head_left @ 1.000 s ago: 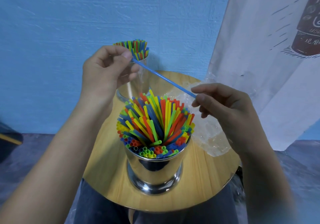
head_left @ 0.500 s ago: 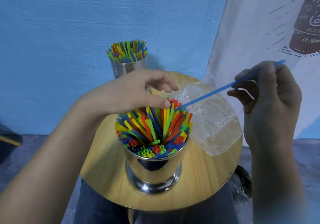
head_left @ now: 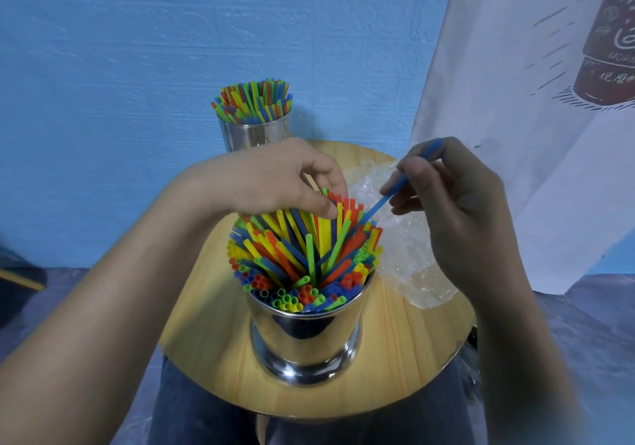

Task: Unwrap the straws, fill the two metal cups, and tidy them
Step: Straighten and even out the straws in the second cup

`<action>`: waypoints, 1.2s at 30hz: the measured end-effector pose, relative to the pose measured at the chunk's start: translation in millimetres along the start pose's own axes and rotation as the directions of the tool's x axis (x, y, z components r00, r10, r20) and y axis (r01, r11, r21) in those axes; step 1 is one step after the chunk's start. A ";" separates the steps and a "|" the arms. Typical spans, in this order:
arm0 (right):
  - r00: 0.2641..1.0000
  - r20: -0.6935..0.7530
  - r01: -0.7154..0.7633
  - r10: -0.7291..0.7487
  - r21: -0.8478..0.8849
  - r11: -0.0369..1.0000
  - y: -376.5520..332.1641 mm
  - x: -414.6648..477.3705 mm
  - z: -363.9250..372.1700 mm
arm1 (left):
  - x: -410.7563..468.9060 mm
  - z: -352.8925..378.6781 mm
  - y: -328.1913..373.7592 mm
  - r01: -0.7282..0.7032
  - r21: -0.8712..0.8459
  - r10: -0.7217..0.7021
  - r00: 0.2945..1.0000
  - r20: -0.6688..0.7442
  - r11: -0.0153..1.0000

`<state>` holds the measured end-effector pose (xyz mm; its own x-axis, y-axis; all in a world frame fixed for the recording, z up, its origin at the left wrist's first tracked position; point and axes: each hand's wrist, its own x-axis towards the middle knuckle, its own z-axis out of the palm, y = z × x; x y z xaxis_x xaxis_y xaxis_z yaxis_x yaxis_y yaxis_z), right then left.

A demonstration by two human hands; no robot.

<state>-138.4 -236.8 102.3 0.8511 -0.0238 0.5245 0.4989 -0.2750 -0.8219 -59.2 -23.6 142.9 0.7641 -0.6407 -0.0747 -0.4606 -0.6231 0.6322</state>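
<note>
While right hand (head_left: 457, 211) pinches blue straw (head_left: 378, 205) slanting down-left into near cup (head_left: 305, 338), left hand (head_left: 275, 180), loosely curled, touches packed straws (head_left: 295, 245)

Round wooden table (head_left: 213, 351): near cup (head_left: 305, 338), far cup (head_left: 254, 135), clear wrapper (head_left: 412, 259).

Both bare forearms reach in from below. The left hand (head_left: 275, 183) arches palm-down, fingers curled, thumb tip on the straws (head_left: 302, 248). The right hand (head_left: 457, 204) pinches a blue straw (head_left: 378, 205) between thumb and forefinger.
</note>
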 end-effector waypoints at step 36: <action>0.984 0.154 -0.088 0.089 -0.013 0.996 12.5 -0.3 15.0 | -24.4 -13.4 -12.4 -0.533 -0.599 -0.419 0.429 -0.800 0.598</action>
<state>-130.0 -225.8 88.6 0.9069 0.1005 0.4091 0.4202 -0.2847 -0.8616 -66.0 5.7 147.2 0.8823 0.3454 0.3198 -0.4119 0.2376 0.8797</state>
